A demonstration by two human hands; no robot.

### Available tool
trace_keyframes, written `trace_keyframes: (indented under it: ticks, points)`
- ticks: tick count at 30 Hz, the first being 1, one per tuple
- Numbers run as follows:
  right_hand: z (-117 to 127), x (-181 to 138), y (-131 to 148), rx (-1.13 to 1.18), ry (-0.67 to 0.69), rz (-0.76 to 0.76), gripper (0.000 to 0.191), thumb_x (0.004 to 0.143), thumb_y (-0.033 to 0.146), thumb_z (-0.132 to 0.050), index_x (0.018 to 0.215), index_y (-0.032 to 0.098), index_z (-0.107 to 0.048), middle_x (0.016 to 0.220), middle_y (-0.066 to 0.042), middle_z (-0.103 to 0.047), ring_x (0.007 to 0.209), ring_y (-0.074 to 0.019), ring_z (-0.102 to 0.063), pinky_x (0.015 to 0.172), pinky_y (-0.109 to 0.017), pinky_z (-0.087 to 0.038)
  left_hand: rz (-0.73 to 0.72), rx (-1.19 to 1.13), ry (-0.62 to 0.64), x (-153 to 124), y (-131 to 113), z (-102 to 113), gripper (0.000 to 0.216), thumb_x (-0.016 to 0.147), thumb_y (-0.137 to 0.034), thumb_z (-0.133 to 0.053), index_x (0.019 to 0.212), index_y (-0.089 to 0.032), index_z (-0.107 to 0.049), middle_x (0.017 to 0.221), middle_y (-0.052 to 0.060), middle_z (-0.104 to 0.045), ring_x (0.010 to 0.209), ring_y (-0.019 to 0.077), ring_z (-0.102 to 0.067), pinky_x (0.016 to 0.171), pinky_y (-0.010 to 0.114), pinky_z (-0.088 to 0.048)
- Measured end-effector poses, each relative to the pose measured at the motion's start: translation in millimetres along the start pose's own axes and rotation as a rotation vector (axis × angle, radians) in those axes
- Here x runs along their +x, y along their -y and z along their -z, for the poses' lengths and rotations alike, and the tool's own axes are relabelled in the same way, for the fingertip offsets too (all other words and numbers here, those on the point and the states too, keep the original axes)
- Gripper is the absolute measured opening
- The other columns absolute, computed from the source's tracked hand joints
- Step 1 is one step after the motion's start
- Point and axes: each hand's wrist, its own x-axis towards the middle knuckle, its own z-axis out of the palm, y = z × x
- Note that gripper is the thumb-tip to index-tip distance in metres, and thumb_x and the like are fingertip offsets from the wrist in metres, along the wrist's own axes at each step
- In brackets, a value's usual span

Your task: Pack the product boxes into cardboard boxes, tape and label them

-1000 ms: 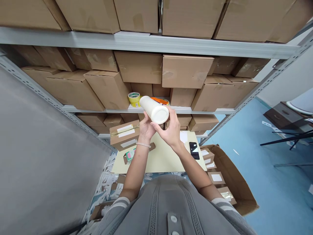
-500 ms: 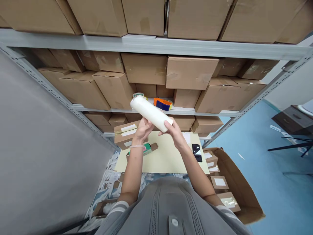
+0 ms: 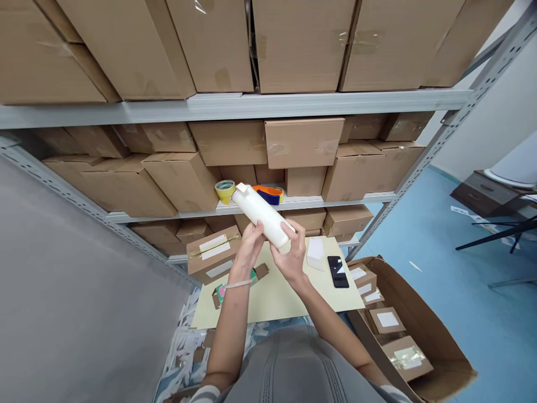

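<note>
A white cylindrical bottle (image 3: 260,215) is held tilted above the table (image 3: 281,296), its narrower capped end pointing up and to the left. My left hand (image 3: 250,246) grips its lower left side, with the thumb along the body. Around the lower right end, the fingers of my right hand (image 3: 292,254) are curled. An open green and brown small box (image 3: 220,293) lies on the table, partly hidden behind my left wrist. Left of my left hand sits a taped cardboard box (image 3: 213,254) with white labels.
A yellow tape roll (image 3: 225,191) and an orange and blue tape dispenser (image 3: 268,194) sit on the shelf (image 3: 306,204) among cardboard boxes. White papers (image 3: 315,252) and a phone (image 3: 338,272) lie at the table's right. A large carton (image 3: 428,319) holds several labelled boxes.
The bottle has come lower in view and turned, so its capped end now shows. Both hands stay on it, the right one shifting its fingers. The camera view has moved.
</note>
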Motion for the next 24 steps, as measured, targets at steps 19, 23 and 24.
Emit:
trace_keyframes:
  ticks: [19,23,24]
  points:
    - [19,17,34,0.567,0.013,-0.645,0.044,0.082,0.045,-0.063,0.116,0.025,-0.044,0.117,-0.006,-0.054,0.101,-0.0194,-0.056,0.082,-0.033,-0.05,-0.101,0.077,0.063,-8,-1,-7,0.06,0.075,-0.044,-0.076,0.126,-0.02,-0.054,0.118,0.011,-0.066,0.108,0.0253,-0.063,0.089,0.035,-0.051]
    - [19,15,34,0.338,-0.027,-0.384,0.051,0.078,0.037,-0.067,0.121,0.024,-0.042,0.121,-0.01,-0.049,0.112,-0.0237,-0.053,0.094,-0.042,-0.047,-0.091,0.006,0.02,-12,2,-11,0.052,0.073,-0.039,-0.079,0.117,-0.019,-0.061,0.111,0.01,-0.069,0.111,0.0255,-0.062,0.096,0.036,-0.049]
    - [18,14,34,0.27,-0.027,-0.315,0.053,0.076,0.035,-0.069,0.121,0.025,-0.042,0.12,-0.01,-0.048,0.114,-0.0251,-0.052,0.097,-0.045,-0.046,-0.075,-0.014,0.011,-13,2,-10,0.05,0.072,-0.04,-0.08,0.113,-0.018,-0.063,0.108,0.009,-0.07,0.111,0.0262,-0.063,0.097,0.036,-0.049]
